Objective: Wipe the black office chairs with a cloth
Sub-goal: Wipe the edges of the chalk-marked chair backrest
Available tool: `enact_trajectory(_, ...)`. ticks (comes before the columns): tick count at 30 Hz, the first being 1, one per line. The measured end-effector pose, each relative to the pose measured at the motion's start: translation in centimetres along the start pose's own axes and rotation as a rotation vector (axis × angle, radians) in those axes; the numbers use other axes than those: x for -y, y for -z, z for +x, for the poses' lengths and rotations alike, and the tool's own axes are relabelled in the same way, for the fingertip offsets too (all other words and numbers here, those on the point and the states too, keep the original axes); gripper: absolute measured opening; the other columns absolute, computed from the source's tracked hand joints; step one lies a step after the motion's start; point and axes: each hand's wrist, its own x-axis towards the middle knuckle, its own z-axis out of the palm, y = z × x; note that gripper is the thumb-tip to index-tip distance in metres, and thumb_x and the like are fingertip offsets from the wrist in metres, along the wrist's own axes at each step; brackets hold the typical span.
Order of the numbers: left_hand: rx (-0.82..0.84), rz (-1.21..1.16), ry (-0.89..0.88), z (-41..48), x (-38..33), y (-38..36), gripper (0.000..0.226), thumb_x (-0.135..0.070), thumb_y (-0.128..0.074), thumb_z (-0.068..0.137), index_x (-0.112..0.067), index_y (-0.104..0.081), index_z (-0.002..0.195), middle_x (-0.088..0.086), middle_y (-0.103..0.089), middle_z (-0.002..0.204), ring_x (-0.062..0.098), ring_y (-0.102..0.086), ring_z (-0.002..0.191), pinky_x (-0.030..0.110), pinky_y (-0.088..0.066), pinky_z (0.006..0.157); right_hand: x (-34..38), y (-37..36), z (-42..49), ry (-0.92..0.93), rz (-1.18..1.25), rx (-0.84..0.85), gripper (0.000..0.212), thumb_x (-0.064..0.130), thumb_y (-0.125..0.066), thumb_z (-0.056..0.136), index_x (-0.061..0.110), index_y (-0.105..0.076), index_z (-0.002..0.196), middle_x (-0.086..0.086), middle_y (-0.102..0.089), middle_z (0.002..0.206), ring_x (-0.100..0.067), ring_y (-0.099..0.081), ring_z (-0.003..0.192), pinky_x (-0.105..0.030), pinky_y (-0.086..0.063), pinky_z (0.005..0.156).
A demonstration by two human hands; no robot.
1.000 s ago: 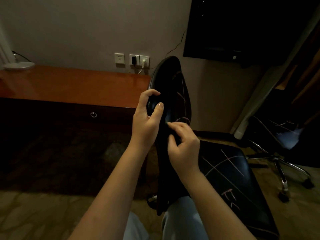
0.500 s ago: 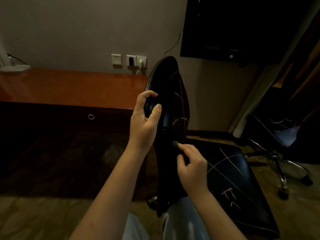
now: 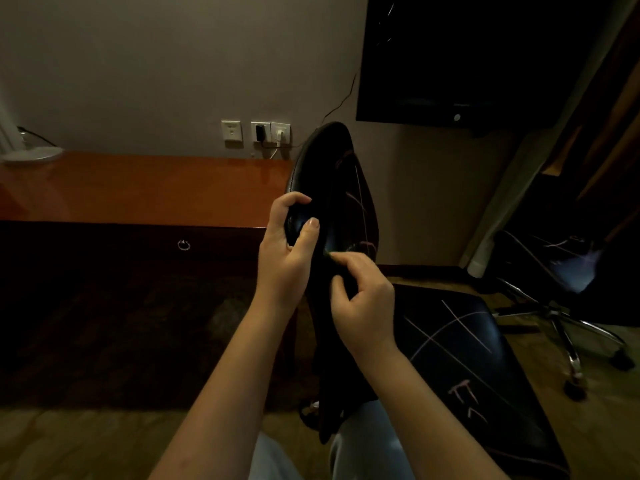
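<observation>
Nearest us, our knees in pale trousers [image 3: 363, 445] sit against the foot of the chair, and both forearms reach up from there. Our right hand [image 3: 363, 306] is the nearer one to the work: its fingers are curled in, forefinger and thumb pinched on a small greenish scrap that we take for the cloth [image 3: 327, 255] – the light is too dim to be sure – and pressed to the face of the backrest [image 3: 339, 188]. Just beyond it, our left hand [image 3: 284, 258] grips the backrest's left edge, fingers hooked round the back and thumb on the front, steadying it. The backrest stands nearly edge-on to us, its long axis upright, so the unwiped stretch lies above and ahead of the right fingertips; we judge the next stroke runs along that axis. The leather is glossy black, scrawled with pink lines [image 3: 356, 202]. The seat [image 3: 460, 368], to the right, carries more of them. Further off are a wooden desk [image 3: 138, 188] and a second chair [image 3: 568, 271].
</observation>
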Motion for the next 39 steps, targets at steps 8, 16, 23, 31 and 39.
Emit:
enact_trajectory(8, -0.015, -0.003, -0.004, -0.1, -0.1, -0.1, 0.02, -0.014, -0.051, 0.094, -0.018, -0.05, 0.114, -0.007, -0.052, 0.107, 0.003, -0.054, 0.097, 0.015, -0.044, 0.083, -5.2, 1.8, -5.2, -0.195, -0.105, 0.016, 0.033, -0.009, -0.06, 0.084, 0.016, -0.067, 0.104, 0.014, -0.062, 0.096, 0.011, -0.058, 0.097, -0.005, -0.043, 0.084)
enact_trajectory(16, -0.02, 0.013, -0.005, 0.0, -0.3, -0.1, 0.02, -0.007, -0.051, 0.097, -0.015, -0.05, 0.115, -0.01, -0.052, 0.105, -0.001, -0.053, 0.094, 0.013, -0.043, 0.082, -5.1, 2.4, -5.0, -0.26, -0.091, 0.065, 0.03, -0.009, -0.059, 0.083, 0.013, -0.069, 0.101, 0.018, -0.061, 0.092, 0.012, -0.057, 0.095, -0.002, -0.042, 0.081)
enact_trajectory(23, -0.011, 0.04, -0.008, -0.1, -0.6, -0.1, 0.021, -0.005, -0.049, 0.097, -0.011, -0.049, 0.117, -0.009, -0.051, 0.104, -0.002, -0.054, 0.09, 0.013, -0.045, 0.078, -0.1, 0.4, -0.3, -0.035, -0.014, 0.059, 0.025, 0.014, -0.057, 0.092, 0.006, -0.068, 0.113, 0.003, -0.065, 0.104, -0.002, -0.059, 0.098, -0.011, -0.047, 0.086)
enact_trajectory(31, -0.022, 0.052, -0.001, -0.4, -0.7, -0.3, 0.021, -0.005, -0.05, 0.097, -0.01, -0.049, 0.118, -0.011, -0.051, 0.103, -0.005, -0.053, 0.091, 0.011, -0.044, 0.079, -2.3, 0.6, -3.2, -0.092, -0.07, 0.01, 0.024, 0.0, -0.063, 0.088, 0.008, -0.068, 0.111, 0.004, -0.064, 0.106, 0.0, -0.058, 0.102, -0.01, -0.045, 0.092)
enact_trajectory(39, -0.018, 0.029, 0.025, -0.2, -0.6, -0.3, 0.022, -0.006, -0.049, 0.097, -0.01, -0.049, 0.119, -0.011, -0.05, 0.099, -0.006, -0.053, 0.085, 0.012, -0.045, 0.077, -6.6, 3.0, -7.0, -0.292, -0.127, 0.086, 0.025, -0.004, -0.063, 0.087, 0.014, -0.068, 0.103, 0.016, -0.061, 0.095, 0.008, -0.058, 0.099, -0.005, -0.044, 0.084)
